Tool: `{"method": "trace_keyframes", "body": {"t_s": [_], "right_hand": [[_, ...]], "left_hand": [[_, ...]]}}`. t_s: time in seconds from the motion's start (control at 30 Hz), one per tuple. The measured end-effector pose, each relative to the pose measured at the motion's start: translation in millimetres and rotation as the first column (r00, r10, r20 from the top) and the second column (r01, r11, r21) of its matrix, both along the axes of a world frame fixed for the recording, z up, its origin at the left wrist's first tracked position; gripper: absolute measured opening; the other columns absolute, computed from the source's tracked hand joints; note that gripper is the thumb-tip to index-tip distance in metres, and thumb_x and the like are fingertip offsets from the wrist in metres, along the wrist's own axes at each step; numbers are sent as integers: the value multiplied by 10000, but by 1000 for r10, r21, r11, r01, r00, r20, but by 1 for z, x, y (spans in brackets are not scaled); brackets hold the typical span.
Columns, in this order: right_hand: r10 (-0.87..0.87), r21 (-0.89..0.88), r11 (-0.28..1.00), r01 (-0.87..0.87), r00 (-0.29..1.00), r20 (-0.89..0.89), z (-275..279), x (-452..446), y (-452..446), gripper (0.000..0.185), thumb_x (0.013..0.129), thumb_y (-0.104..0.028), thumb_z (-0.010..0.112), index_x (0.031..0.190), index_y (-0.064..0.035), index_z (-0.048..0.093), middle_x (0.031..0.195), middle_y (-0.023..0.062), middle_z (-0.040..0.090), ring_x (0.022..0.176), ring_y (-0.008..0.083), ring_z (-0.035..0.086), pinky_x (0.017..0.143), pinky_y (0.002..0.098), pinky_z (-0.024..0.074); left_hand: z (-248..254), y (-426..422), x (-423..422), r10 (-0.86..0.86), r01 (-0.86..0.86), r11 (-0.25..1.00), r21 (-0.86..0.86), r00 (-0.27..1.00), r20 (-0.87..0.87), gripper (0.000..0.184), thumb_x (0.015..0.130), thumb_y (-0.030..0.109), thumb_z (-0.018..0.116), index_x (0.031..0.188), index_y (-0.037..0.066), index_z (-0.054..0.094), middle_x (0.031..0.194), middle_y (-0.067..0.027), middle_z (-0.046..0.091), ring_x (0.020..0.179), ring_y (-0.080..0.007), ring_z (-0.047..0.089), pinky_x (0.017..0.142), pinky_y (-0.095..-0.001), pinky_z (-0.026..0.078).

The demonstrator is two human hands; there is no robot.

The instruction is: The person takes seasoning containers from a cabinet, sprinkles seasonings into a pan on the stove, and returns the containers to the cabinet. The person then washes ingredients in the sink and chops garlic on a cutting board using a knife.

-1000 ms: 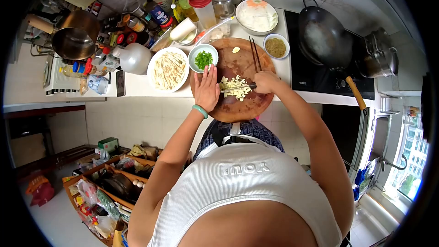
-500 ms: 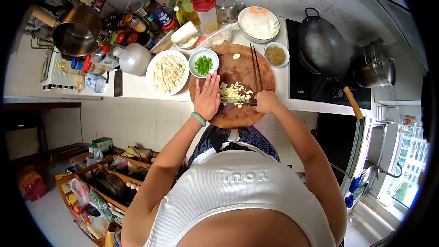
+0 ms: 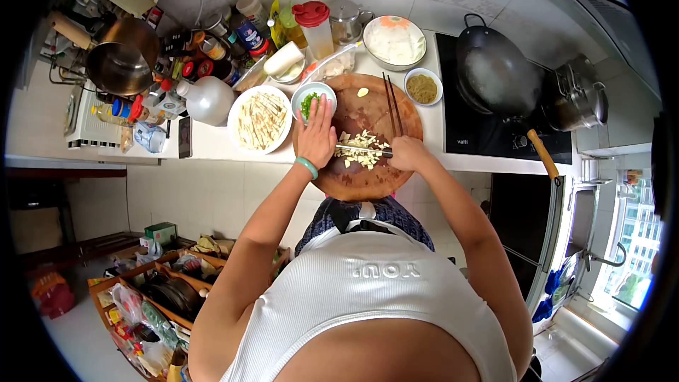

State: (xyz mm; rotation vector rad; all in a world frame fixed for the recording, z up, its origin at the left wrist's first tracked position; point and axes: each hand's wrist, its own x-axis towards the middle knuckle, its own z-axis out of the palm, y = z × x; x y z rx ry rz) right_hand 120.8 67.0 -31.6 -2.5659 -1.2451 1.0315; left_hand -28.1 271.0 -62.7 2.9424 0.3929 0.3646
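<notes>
My right hand (image 3: 408, 153) is closed round the handle of a knife (image 3: 362, 148), whose blade crosses the chopped pale pieces (image 3: 358, 158) on the round wooden board (image 3: 368, 187). At the blade's tip end, my left hand (image 3: 316, 136) lies flat with its fingers stretched out, over the board's left side. Its fingertips overlap the rim of a small bowl of chopped greens (image 3: 306, 105). One pale slice (image 3: 362, 92) sits higher on the board, and dark chopsticks (image 3: 392, 105) rest along the right.
A plate of pale strips (image 3: 259, 119) stands left of the board. Behind are a white-filled bowl (image 3: 394, 41), a bowl of brownish stuff (image 3: 423, 87) and a red-lidded jug (image 3: 315, 28). To the right, a steaming wok (image 3: 495, 74) sits on the black stove.
The knife blade has swung from level to slightly tilted over the pieces. My left hand has moved up, its fingers now covering part of the greens bowl. The view has shifted a little.
</notes>
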Motion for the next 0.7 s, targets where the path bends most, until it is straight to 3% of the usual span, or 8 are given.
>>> {"method": "trace_keyframes", "body": {"t_s": [0.07, 0.2, 0.47, 0.7], "right_hand": [[111, -53, 993, -106, 990, 89, 16, 8, 11, 271, 657, -171, 620, 838, 15, 698, 895, 213, 682, 883, 373, 661, 781, 442, 532], [147, -49, 989, -142, 981, 123, 8, 36, 32, 286, 647, -177, 627, 850, 9, 706, 902, 208, 685, 887, 365, 663, 779, 437, 536], [154, 11, 988, -153, 987, -41, -11, 56, 31, 326, 654, -187, 616, 920, -21, 706, 935, 190, 685, 903, 331, 661, 762, 449, 527], [204, -34, 979, -202, 975, 84, 29, 30, 35, 313, 664, -189, 611, 887, 15, 694, 940, 193, 684, 890, 345, 659, 776, 448, 530]], "left_hand": [[-7, 3, -4, 78, -77, 996, -39, 996, 33, 648, 910, 186, 406, 1494, 26, 175, 1569, -137, 150, 1456, -307, 112, 1146, -547, 0], [-11, 0, -2, 198, -195, 980, -44, 978, 68, 650, 914, 212, 395, 1491, 15, 168, 1573, -129, 136, 1461, -288, 92, 1148, -555, 20], [0, -8, 9, 184, -183, 982, -50, 982, 33, 650, 912, 205, 404, 1489, 12, 174, 1573, -121, 142, 1460, -293, 94, 1140, -574, 3], [-9, 2, -5, 228, -219, 971, -97, 970, 81, 671, 898, 195, 428, 1494, 26, 171, 1567, -118, 166, 1456, -298, 114, 1139, -575, 0]]}}
